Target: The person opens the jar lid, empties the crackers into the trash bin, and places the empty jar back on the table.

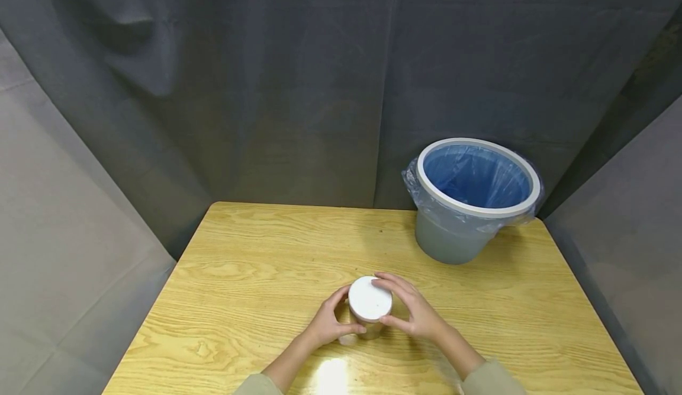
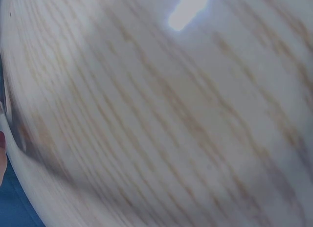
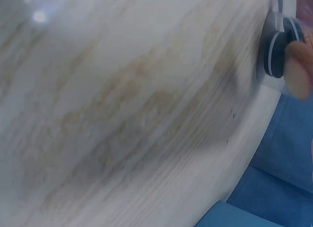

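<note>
A clear jar [image 1: 370, 331] with a round white lid [image 1: 370, 298] stands upright near the front middle of the wooden table. My left hand [image 1: 327, 322] holds the jar from the left, thumb at the front and fingers farther back. On the other side, my right hand [image 1: 414, 312] grips the lid's edge between thumb and fingers. In the right wrist view, dark discs with a pale layer [image 3: 278, 55] show through the clear wall, beside a fingertip [image 3: 297, 78]. Only a fingertip [image 2: 2, 158] of the left hand appears in the left wrist view.
A bin [image 1: 447, 238] with a white rim and a clear bag liner stands at the table's back right. Wood-grain table [image 1: 256, 265] extends around the jar. Dark grey curtain [image 1: 298, 87] hangs behind, with lighter grey panels at both sides.
</note>
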The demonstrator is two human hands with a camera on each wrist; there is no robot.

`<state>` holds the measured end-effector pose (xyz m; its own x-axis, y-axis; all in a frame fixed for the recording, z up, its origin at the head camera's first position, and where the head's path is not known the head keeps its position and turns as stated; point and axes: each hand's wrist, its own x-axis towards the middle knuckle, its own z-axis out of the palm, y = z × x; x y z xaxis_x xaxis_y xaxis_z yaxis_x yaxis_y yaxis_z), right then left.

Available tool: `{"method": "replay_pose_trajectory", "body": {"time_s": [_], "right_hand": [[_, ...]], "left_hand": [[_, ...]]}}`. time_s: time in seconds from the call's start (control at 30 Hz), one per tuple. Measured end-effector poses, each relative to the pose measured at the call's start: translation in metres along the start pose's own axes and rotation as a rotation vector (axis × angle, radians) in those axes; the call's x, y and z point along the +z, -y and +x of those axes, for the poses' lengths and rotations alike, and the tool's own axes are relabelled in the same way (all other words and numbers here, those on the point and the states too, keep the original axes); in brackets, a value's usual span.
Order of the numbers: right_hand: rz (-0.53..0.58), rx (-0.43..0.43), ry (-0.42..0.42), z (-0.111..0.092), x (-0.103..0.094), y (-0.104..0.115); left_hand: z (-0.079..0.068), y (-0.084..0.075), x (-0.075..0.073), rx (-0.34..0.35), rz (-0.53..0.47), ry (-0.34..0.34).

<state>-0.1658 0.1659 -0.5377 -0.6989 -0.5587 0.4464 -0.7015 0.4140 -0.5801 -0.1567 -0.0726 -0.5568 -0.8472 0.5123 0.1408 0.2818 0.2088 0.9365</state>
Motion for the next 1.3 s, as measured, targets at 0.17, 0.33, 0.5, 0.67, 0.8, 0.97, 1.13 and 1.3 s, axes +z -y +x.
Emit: {"method": "replay_pose_trajectory", "body": {"time_s": [0.17,0.33,0.5,0.67,0.8,0.97,1.13,1.3], "right_hand": [[-0.083,0.017,-0.071,-0.002,0.006,0.006],[-0.138,0.04,-0.139,-0.003,0.012,0.012],[-0.173,0.053,-0.188,-0.004,0.015,0.015],[-0.178,0.074,-0.219,-0.005,0.018,0.018],[-0.177,0.098,-0.229,-0.007,0.021,0.02],[-0.183,0.122,-0.233,-0.008,0.025,0.021],[-0.167,0.133,-0.254,-0.009,0.027,0.021],[-0.16,0.138,-0.263,-0.01,0.028,0.02]], "left_hand": [[0.0,0.0,0.0,0.003,0.004,-0.006],[0.0,0.001,0.001,0.009,0.012,-0.012],[-0.001,0.0,0.001,0.005,0.018,-0.015],[-0.001,-0.001,0.001,0.008,0.018,-0.017],[-0.001,-0.001,0.001,0.004,0.017,-0.022],[-0.001,-0.002,0.001,-0.001,0.016,-0.028],[-0.001,-0.002,0.001,-0.003,0.018,-0.03],[-0.001,-0.001,0.002,-0.003,0.022,-0.03]]}}
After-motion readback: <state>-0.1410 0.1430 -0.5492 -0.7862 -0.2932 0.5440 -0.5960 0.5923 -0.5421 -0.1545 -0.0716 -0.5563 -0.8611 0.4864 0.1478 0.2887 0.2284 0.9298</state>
